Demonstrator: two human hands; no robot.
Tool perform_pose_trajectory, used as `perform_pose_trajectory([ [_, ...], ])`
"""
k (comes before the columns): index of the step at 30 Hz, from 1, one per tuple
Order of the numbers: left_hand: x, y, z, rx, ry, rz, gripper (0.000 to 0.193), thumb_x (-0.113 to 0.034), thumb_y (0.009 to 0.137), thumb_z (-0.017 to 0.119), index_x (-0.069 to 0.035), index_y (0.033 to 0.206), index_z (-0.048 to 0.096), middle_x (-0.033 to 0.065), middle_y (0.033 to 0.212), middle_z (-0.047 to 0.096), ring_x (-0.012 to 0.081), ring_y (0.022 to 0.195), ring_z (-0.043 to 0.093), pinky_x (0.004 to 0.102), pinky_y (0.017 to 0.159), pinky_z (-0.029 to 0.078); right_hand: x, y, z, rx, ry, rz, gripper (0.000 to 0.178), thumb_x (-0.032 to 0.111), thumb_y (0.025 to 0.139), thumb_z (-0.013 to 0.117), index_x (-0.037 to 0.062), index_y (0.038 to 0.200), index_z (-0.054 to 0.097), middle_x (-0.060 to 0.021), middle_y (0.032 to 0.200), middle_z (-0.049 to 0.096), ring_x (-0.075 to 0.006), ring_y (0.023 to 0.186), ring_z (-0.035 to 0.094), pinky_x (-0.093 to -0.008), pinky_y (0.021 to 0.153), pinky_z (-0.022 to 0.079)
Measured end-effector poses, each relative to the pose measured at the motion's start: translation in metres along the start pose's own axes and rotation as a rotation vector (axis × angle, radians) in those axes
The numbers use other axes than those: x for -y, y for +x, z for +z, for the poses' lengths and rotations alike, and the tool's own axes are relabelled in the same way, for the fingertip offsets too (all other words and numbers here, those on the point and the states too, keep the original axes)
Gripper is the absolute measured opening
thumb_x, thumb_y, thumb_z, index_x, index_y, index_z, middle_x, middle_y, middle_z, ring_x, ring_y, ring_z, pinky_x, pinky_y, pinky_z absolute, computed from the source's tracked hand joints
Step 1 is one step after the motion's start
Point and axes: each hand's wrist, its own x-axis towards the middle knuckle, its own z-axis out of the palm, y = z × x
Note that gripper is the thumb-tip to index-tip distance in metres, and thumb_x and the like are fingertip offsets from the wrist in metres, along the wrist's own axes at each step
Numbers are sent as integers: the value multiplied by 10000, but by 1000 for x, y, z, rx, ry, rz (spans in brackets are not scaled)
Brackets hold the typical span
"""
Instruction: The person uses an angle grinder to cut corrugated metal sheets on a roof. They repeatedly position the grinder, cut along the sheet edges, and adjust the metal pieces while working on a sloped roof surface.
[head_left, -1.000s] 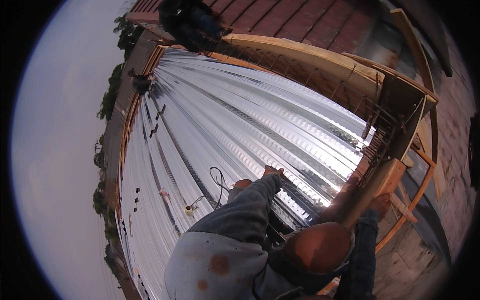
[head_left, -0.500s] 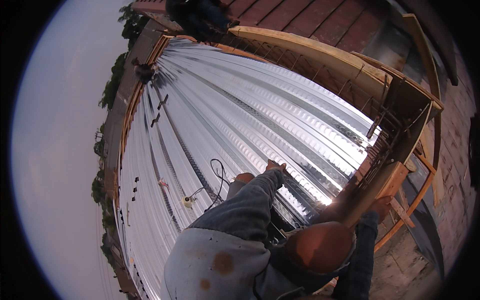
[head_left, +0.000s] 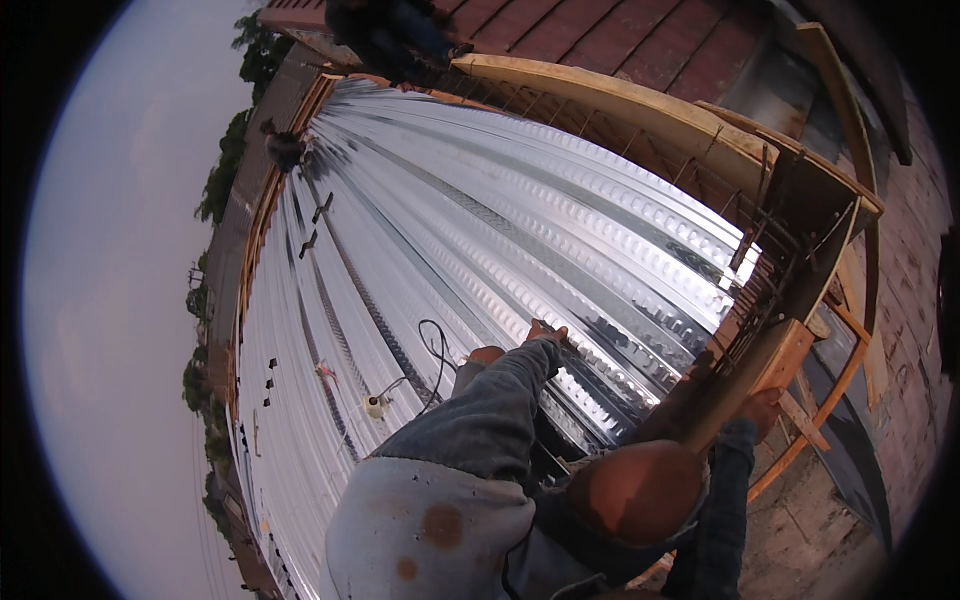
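My left hand (head_left: 547, 331) reaches forward over the ribbed, shiny metal decking (head_left: 480, 240). Its fingers are closed at a dark spot along a rib; what they hold is too small to make out. Lower right, my right hand (head_left: 762, 411) grips the outer edge of a wooden board (head_left: 765, 365), part of the formwork at the decking's corner. Between my arms shows a bare, rounded knee (head_left: 637, 490). A grey-blue sleeve covers my left arm, with a pale, brown-spotted cloth at its shoulder.
Rebar (head_left: 765, 280) lies inside the formwork beside long timber planks (head_left: 620, 105). A black cable (head_left: 437, 350) loops on the decking near a small pale box (head_left: 374, 406). One person (head_left: 287, 150) crouches at the far left edge; another (head_left: 390, 35) is at the top. Reddish roofing (head_left: 600, 40) lies beyond.
The view has shifted slightly, and the glare near the decking's right end has dimmed. Both hands keep nearly the same places and grips.
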Motion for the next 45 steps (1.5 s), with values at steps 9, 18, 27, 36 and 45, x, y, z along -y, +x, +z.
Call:
perform_pose_trajectory([
  [9, -1, -5, -3, -20, -29, 40, 1057, -478, 687, 752, -2, 1425, 164, 224, 1334, 433, 310, 1217, 456, 348, 987, 388, -2, -3, 0, 15, 21, -16, 652, 576, 894, 227, 126, 1272, 508, -142, 1181, 587, -358, 1072, 559, -462, 923, 417],
  [18, -10, -3, -2, -3, 22, -14, 1084, -511, 673, 744, -11, 1431, 152, 247, 1357, 399, 347, 1262, 395, 353, 1024, 345, -8, -5, -2, 28, 28, -86, 631, 563, 896, 228, 114, 1202, 549, -163, 1079, 626, -390, 1005, 581, -492, 868, 444],
  [27, -29, -26, 10, -120, -174, 24, 991, -399, 699, 770, -15, 1420, 210, 265, 1308, 441, 338, 1142, 509, 365, 933, 440, -3, -9, -5, -78, 43, -139, 617, 557, 901, 252, 89, 1159, 559, -198, 951, 651, -408, 910, 609, -500, 785, 482],
  [36, 15, 18, 39, -231, -558, 150, 881, -200, 655, 816, -93, 1389, 342, 211, 1166, 566, 279, 961, 585, 383, 759, 492, 2, -9, -3, -59, 29, -65, 656, 574, 900, 228, 72, 1152, 566, -197, 1064, 620, -375, 1012, 582, -489, 853, 454],
  [45, -51, -50, 31, -216, -251, -20, 829, -291, 670, 752, -64, 1353, 341, 190, 1119, 578, 335, 1018, 581, 398, 870, 478, -3, 3, -15, -62, 71, -41, 652, 572, 889, 251, 77, 1170, 569, -177, 1051, 635, -380, 972, 598, -488, 819, 467],
])
